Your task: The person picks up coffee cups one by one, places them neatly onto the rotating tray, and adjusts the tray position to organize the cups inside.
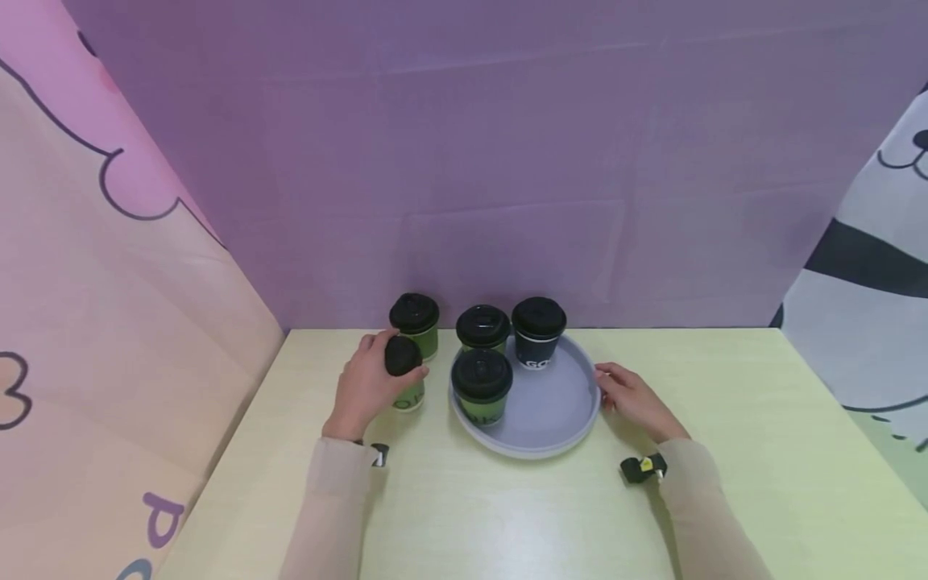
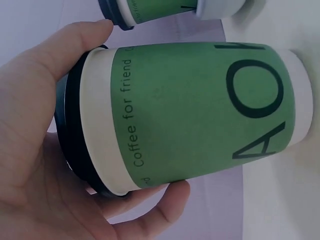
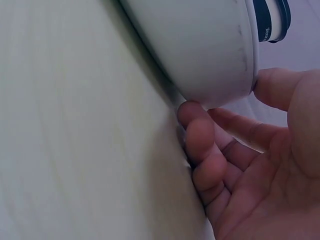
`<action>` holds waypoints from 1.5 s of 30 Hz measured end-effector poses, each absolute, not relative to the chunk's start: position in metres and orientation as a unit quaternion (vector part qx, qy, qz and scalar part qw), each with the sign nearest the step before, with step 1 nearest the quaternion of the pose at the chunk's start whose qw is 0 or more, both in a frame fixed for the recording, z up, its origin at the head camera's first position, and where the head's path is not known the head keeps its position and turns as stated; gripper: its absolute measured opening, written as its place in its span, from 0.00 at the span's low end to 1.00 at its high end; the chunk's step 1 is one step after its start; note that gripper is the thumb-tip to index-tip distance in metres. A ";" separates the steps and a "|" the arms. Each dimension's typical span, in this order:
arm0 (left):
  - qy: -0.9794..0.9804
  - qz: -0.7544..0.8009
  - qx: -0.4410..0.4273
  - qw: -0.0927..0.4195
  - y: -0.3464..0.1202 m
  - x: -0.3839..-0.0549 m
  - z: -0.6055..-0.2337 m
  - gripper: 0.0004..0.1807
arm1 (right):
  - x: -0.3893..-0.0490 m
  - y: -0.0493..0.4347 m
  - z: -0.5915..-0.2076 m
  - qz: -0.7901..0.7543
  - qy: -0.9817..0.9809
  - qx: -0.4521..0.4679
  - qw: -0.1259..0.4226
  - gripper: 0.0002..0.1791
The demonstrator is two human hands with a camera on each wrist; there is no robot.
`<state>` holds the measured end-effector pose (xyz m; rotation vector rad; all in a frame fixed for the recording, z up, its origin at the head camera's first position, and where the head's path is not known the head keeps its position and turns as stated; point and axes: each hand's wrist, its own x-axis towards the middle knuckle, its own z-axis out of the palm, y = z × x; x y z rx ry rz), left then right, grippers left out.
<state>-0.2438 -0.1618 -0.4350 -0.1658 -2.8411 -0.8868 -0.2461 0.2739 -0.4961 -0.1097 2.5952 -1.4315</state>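
My left hand (image 1: 370, 383) holds a green paper coffee cup (image 2: 170, 115) around its black lid, thumb on one side and fingers on the other. The cup stands upright at the left of a round pale grey tray (image 1: 554, 415). At the tray's right edge is my right hand (image 1: 638, 403). Its thumb (image 3: 277, 87) lies on the rim while the curled fingers (image 3: 200, 140) touch the lower side. On the tray are a front green cup (image 1: 483, 395), a green cup (image 1: 483, 326) behind it and a dark cup (image 1: 536, 338).
Another green cup (image 1: 416, 326) with a black lid stands behind my left hand, near the back edge of the pale wooden table (image 1: 464, 515). A purple cloth (image 1: 464, 161) hangs behind the table, and printed cloths flank it on both sides.
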 end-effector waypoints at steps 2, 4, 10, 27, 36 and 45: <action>-0.950 -0.295 -0.058 0.079 -0.162 -0.242 -0.432 0.48 | -0.244 0.271 -0.491 -0.481 0.871 -0.036 0.093 0.25; -0.951 -0.293 -0.060 0.080 -0.161 -0.240 -0.429 0.48 | -0.243 0.269 -0.487 -0.483 0.870 -0.033 0.097 0.24; -0.951 -0.286 -0.069 0.091 -0.161 -0.234 -0.419 0.48 | -0.246 0.274 -0.496 -0.487 0.868 -0.034 0.094 0.26; -0.939 -0.298 -0.085 0.150 -0.158 -0.223 -0.399 0.44 | -0.246 0.275 -0.496 -0.478 0.872 -0.024 0.104 0.22; -0.933 -0.303 -0.089 0.170 -0.158 -0.220 -0.397 0.42 | -0.244 0.274 -0.492 -0.467 0.874 -0.023 0.129 0.25; -0.934 -0.299 -0.091 0.173 -0.156 -0.217 -0.392 0.42 | -0.241 0.278 -0.492 -0.482 0.860 -0.052 0.158 0.22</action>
